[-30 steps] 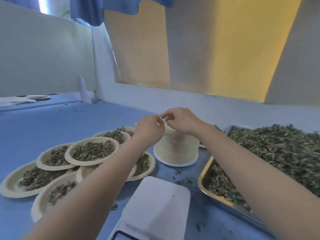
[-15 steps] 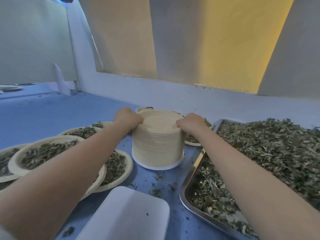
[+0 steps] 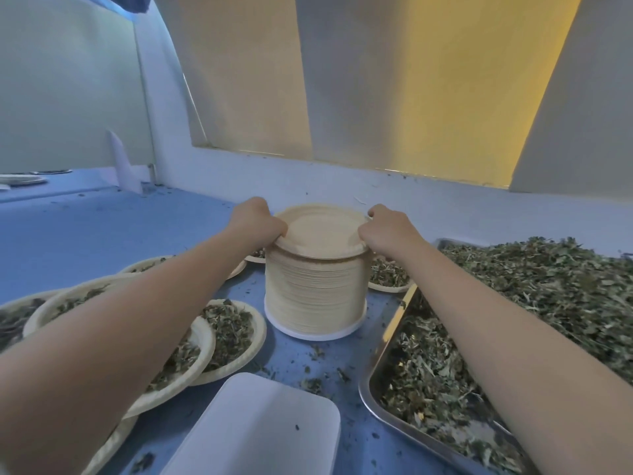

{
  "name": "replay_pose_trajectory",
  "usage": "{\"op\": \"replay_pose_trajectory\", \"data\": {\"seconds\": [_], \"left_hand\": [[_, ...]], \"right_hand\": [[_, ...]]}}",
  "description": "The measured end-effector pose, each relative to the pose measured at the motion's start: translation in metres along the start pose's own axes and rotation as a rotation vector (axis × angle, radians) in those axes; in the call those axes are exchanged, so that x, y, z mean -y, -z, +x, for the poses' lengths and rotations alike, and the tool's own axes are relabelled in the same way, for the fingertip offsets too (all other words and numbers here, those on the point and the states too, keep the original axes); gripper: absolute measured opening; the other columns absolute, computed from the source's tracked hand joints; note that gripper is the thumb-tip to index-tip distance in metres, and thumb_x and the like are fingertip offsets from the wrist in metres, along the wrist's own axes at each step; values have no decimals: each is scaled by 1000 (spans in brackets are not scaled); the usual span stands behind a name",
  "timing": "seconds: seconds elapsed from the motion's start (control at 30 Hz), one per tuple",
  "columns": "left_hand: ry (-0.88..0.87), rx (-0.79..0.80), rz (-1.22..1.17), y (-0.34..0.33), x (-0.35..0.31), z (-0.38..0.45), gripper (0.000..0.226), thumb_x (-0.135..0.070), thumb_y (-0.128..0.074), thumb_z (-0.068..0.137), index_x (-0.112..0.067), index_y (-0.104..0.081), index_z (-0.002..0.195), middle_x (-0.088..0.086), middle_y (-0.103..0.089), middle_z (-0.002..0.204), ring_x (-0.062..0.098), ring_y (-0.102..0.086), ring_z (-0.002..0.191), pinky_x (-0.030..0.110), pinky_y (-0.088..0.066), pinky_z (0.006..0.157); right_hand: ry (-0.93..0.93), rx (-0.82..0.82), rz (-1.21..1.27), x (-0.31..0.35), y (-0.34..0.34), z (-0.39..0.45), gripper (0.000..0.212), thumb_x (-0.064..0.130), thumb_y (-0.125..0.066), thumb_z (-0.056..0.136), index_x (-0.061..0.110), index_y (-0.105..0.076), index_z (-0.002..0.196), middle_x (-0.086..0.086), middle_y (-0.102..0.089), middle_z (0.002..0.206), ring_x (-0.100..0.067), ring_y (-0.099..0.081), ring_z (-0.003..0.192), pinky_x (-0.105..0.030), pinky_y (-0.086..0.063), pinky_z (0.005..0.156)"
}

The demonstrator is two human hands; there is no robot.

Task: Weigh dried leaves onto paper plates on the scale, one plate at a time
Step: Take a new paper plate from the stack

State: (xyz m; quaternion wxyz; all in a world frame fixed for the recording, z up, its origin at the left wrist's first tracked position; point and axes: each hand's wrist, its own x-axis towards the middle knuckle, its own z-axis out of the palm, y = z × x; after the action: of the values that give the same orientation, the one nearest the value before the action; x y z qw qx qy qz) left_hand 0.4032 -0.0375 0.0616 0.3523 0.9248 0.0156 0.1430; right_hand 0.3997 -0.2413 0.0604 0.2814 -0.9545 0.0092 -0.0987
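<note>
A tall stack of cream paper plates (image 3: 315, 296) stands in the middle of the blue table. The top plate (image 3: 322, 234) is lifted a little off the stack. My left hand (image 3: 255, 221) grips its left rim and my right hand (image 3: 387, 231) grips its right rim, fingers curled under the edge. The white scale platform (image 3: 260, 430) lies bare at the bottom centre. A steel tray (image 3: 373, 382) heaped with dried leaves (image 3: 534, 289) sits on the right.
Several paper plates filled with leaves (image 3: 229, 330) overlap on the left, and one more (image 3: 388, 275) sits behind the stack. Leaf crumbs dot the blue table (image 3: 102, 234). A white wall and yellow panels close off the back.
Both hands dropped from above the stack to its sides, took hold of the top plate's rim and raised it slightly. The camera view shifted closer and to the right.
</note>
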Motion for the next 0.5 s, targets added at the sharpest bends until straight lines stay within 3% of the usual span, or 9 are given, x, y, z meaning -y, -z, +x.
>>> {"op": "replay_pose_trajectory", "data": {"seconds": [0.07, 0.2, 0.3, 0.37, 0.5], "left_hand": [[-10, -14, -12, 6, -6, -3, 25, -4, -59, 75, -8, -38, 62, 5, -36, 62, 20, -36, 58, 24, -29, 49], [-49, -52, -49, 24, -22, -14, 30, 1, -54, 74, -11, -33, 58, 4, -31, 58, 19, -27, 54, 23, -21, 48], [-77, -73, -85, 41, -31, -27, 19, 1, -55, 74, -9, -44, 63, 9, -40, 65, 19, -35, 63, 24, -30, 56], [-72, -105, -136, 50, -35, -35, 17, 0, -58, 75, -11, -50, 66, 11, -49, 72, 20, -44, 68, 28, -41, 63], [-59, -153, -137, 52, -37, -38, 38, 2, -58, 77, -21, -34, 60, 9, -47, 78, 19, -39, 74, 28, -36, 65]], "right_hand": [[35, -32, -29, 2, 8, -3, 38, 11, -39, 88, 6, -47, 126, -13, -53, 118, -26, -54, 84, -30, -41, 62], [79, -101, -108, 12, 28, -14, 9, 9, -41, 83, 6, -49, 84, -14, -56, 115, -27, -46, 81, -30, -34, 62], [107, -125, -76, 21, 42, -27, 23, 6, -40, 82, 13, -29, 62, -9, -36, 76, -21, -27, 64, -30, -20, 51], [125, -158, -45, 29, 48, -36, 30, 3, -40, 80, 16, -24, 59, -5, -20, 69, -18, -17, 58, -32, -15, 49], [112, -201, -39, 40, 49, -45, 30, 1, -39, 85, 13, -29, 59, -12, -37, 83, -27, -37, 71, -30, -24, 51]]}}
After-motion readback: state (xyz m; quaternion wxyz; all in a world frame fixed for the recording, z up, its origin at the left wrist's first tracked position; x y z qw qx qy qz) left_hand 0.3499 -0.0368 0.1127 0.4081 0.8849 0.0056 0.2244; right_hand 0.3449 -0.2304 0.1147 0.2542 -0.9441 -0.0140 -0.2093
